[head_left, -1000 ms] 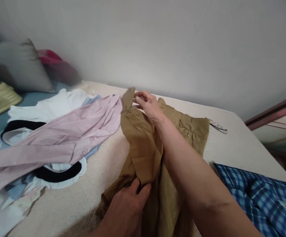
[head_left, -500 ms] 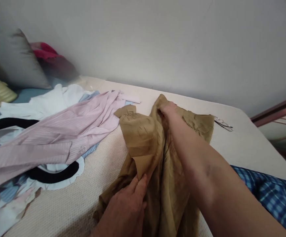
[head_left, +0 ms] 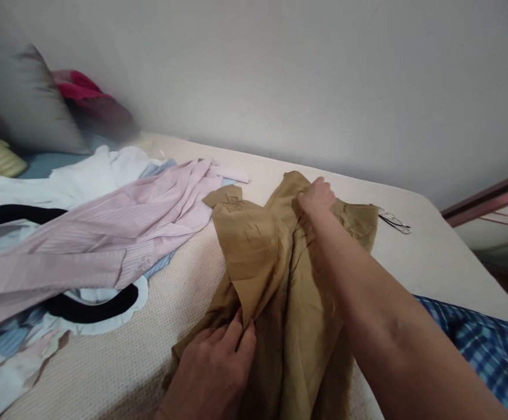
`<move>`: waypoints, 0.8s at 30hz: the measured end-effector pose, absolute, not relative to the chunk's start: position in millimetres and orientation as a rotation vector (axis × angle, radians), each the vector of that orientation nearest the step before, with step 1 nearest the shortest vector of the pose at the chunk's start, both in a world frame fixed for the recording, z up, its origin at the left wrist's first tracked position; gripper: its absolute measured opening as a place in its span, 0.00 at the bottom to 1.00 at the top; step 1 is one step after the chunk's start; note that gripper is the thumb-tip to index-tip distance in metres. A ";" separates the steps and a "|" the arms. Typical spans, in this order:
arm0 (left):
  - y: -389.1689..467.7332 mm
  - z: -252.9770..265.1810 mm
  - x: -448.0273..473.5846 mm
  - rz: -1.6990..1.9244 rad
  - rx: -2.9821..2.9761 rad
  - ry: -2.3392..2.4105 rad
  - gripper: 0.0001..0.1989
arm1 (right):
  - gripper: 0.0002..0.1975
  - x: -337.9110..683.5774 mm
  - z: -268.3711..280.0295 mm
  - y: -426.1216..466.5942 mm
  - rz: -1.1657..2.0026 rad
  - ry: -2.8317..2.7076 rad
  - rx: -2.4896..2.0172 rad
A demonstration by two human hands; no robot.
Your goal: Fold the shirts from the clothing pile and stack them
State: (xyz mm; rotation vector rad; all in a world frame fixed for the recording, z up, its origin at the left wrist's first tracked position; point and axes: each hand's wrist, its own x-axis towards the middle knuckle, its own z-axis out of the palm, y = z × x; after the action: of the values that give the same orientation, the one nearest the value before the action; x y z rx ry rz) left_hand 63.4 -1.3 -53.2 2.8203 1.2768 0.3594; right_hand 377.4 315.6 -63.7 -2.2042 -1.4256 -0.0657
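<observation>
An olive-brown dress (head_left: 310, 280) with short gathered sleeves lies spread over the bed, its lower end running out of view. My left hand (head_left: 221, 353) pinches the fabric at the edge below the left sleeve (head_left: 247, 233), thumb and fingers together. At the top of the dress, by the neckline and right shoulder, my right hand (head_left: 317, 197) grips the cloth with curled fingers; its fingertips are partly hidden. My right forearm crosses over the right side of the dress and covers some of it.
A heap of clothes, with a pink striped shirt (head_left: 149, 227) on top, lies to the left. Eyeglasses (head_left: 395, 220) rest beyond the right sleeve. Blue plaid cloth (head_left: 477, 338) is at lower right. A grey cushion (head_left: 26, 105) leans near the wall (head_left: 258, 76).
My right hand has moved right across the top of the dress, and the bunched neckline now lies flatter. My left hand has shifted slightly down and left, still at the edge.
</observation>
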 end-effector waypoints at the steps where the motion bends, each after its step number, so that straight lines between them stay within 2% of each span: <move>1: -2.0 -55.2 63.1 0.339 2.826 1.273 0.26 | 0.28 371.9 -63.4 315.5 -0.127 -1.434 -2.237; 4: -4.1 -57.7 63.6 0.275 2.822 1.263 0.26 | 0.30 352.5 -72.0 312.9 -0.129 -1.669 -2.246; 7: -7.5 -61.3 67.2 0.192 2.784 1.231 0.28 | 0.37 339.6 -84.8 309.2 0.110 -1.867 -2.284; 9: -9.9 -66.2 70.2 0.170 2.772 1.224 0.27 | 0.38 334.8 -82.1 308.2 0.213 -1.889 -2.340; 12: -10.8 -71.5 72.4 0.193 2.781 1.224 0.25 | 0.34 316.0 -56.3 305.1 0.169 -1.870 -2.326; 15: -7.9 -66.5 71.6 0.192 2.803 1.146 0.24 | 0.30 267.5 -30.1 292.2 0.115 -1.921 -2.086; 17: -6.4 -58.4 72.2 0.158 2.829 1.111 0.23 | 0.32 225.6 -26.3 279.6 0.274 -2.037 -1.945; 19: -7.4 -50.8 75.8 0.116 2.845 1.137 0.22 | 0.30 189.3 -32.0 268.5 0.401 -2.131 -1.900; 24: -18.6 -43.1 91.1 0.014 2.789 1.287 0.30 | 0.17 174.7 -29.2 251.3 0.397 -1.966 -2.018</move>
State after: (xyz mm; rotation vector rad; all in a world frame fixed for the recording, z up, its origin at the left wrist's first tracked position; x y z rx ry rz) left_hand 91.1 -18.6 -43.1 2.7888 1.2868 0.0142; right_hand 174.7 251.3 -29.2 -2.0180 -1.9655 0.3967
